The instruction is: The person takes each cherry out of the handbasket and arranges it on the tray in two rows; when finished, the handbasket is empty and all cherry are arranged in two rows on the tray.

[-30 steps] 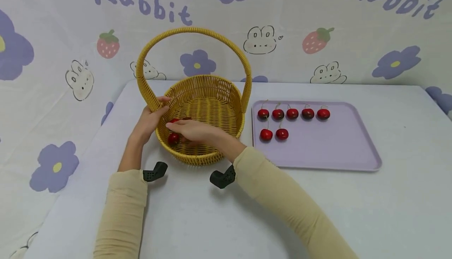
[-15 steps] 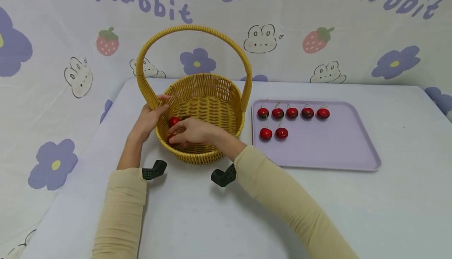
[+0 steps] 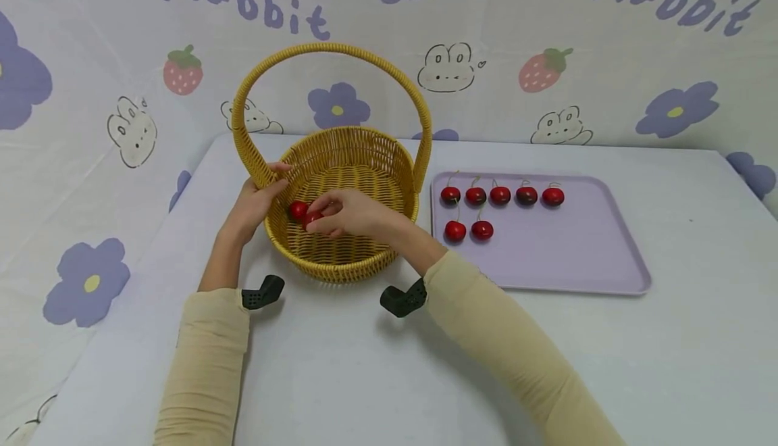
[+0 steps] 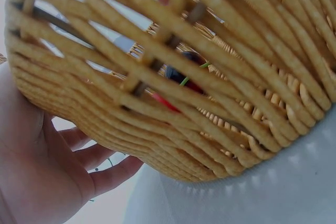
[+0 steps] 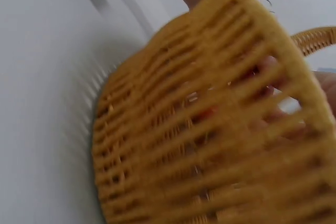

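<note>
Head view, from the hands outward. With the right hand (image 3: pixel 352 215), curled and nearly closed: pinching a red cherry (image 3: pixel 312 220) between thumb and fingers, within the rim of the yellow wicker basket (image 3: pixel 340 271), left of its middle. With the left hand (image 3: pixel 255 199), partly bent: holding the basket's left rim beside the foot of the upright handle (image 3: pixel 331 48). Beside the pinched fruit: showing a second cherry (image 3: pixel 297 210) near the left inner wall; touching or apart, impossible to tell. Behind the right hand: showing woven floor running to the back wall. Over the right front rim: crossing with the right forearm. At the basket's right: passing a narrow gap before reaching the raised left edge of a lilac tray (image 3: pixel 565 263). On the tray: displaying five cherries (image 3: pixel 500 195) along the back edge and two cherries (image 3: pixel 469 231) before them at left, with tray surface extending to the right and front edges. In front: showing a broad stretch of white table (image 3: pixel 340 365).
</note>
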`<state>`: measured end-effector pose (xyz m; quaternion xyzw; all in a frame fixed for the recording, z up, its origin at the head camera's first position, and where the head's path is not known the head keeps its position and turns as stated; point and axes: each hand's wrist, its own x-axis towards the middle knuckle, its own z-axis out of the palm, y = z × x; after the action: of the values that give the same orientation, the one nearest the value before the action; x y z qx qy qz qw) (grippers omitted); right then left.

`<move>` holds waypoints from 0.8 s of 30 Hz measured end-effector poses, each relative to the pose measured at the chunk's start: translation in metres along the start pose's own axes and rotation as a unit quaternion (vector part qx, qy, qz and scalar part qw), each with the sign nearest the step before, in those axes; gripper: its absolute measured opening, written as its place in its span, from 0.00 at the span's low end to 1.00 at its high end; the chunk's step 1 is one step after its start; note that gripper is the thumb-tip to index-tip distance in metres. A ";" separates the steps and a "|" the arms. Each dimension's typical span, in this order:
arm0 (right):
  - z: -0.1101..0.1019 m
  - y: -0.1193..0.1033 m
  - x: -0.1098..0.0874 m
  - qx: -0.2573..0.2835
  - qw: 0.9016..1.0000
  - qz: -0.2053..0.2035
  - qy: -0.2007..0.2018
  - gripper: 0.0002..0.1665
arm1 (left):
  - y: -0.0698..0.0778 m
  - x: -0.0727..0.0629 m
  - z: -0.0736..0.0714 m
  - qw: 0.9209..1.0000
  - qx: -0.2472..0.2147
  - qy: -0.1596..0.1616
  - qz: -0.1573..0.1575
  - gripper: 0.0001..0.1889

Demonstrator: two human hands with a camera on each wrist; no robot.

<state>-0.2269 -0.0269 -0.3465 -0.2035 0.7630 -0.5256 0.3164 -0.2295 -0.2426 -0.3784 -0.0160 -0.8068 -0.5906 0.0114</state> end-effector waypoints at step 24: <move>-0.039 0.000 -0.065 0.028 0.989 -0.079 0.122 0.20 | 0.000 -0.001 0.000 1.000 -0.001 -0.001 -0.004 0.19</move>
<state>-0.2073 0.0408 -0.3192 -0.1889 0.7625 -0.5907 0.1842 -0.2287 -0.2427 -0.3781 -0.0134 -0.8065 -0.5910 0.0087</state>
